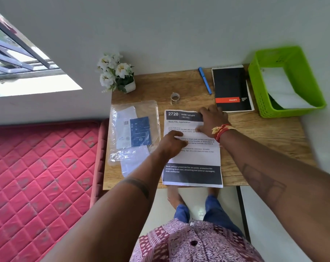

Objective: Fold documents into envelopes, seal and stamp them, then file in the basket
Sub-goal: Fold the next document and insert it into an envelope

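Printed document (192, 159) lies flat on desk (264, 133), near edge flush with desk front. Both hands on its upper half: left hand (172, 143), fingers loosely bent, pressing mid-sheet; right hand (212, 120), fingers spread flat over the top. Likely pinning it square before a first fold. Plastic sleeve of envelopes (133, 131) just left of left fingers. Green basket (285, 82) well beyond right fingers, white paper inside. Text under hands hidden; fingertips blurred.

The head view looks steeply down and forward, close over the desk (264, 133) against a wall.
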### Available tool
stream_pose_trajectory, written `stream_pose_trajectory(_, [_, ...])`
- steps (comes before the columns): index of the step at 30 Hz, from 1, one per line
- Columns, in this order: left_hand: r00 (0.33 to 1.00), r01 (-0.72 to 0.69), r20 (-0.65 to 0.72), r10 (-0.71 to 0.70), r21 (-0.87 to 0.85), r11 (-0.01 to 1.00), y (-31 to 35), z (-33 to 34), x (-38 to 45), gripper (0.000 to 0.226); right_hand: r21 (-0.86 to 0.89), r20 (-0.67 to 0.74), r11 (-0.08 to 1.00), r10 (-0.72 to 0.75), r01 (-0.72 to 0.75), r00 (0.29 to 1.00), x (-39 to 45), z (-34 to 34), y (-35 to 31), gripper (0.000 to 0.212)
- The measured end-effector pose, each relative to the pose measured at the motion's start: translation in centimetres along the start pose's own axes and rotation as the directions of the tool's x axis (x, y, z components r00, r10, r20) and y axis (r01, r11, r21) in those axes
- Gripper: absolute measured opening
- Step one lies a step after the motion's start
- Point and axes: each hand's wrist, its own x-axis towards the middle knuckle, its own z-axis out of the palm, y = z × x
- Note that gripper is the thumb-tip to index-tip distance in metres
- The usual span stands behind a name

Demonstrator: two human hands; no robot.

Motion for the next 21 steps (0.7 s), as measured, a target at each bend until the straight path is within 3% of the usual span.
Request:
stream_pose_trajectory(3, [1.000,-0.008,-0.007,0.008,0.011,1.000,-0.1,0.1,-0.2,0.038,0.041,-0.160,0.997,-0.057,0.065,0.985,-0.8,0.0,0.2,0.037])
stream_pose_trajectory(6, [0.999,-0.033,-0.017,0.034,0.017,0.999,-0.2,0.5,-0.8,0.035,0.058,-0.253,0.998,-0.020,0.036,0.967,-1.7,-0.7,0.3,0.022])
stream_pose_trajectory(11, [0.983,-0.164,-0.073,0.170,0.085,0.983,0.0,0.9,-1.4,0.028,0.152,-0.241,0.988,0.073,-0.036,0.968,-2.7,-2.0,1.3,0.018])
stream_pose_trajectory(17, [0.969,-0.224,-0.059,0.240,0.200,0.954,1.9,0.5,-1.3,0.033,0.182,-0.270,0.983,0.056,-0.007,0.961,-3.8,-3.4,2.9,0.029])
stream_pose_trajectory(21, [0.959,-0.250,-0.069,0.274,0.240,0.938,2.6,0.7,-1.5,0.032,0.106,-0.429,0.994,0.008,0.042,0.903,-5.2,-4.2,3.3,0.029])
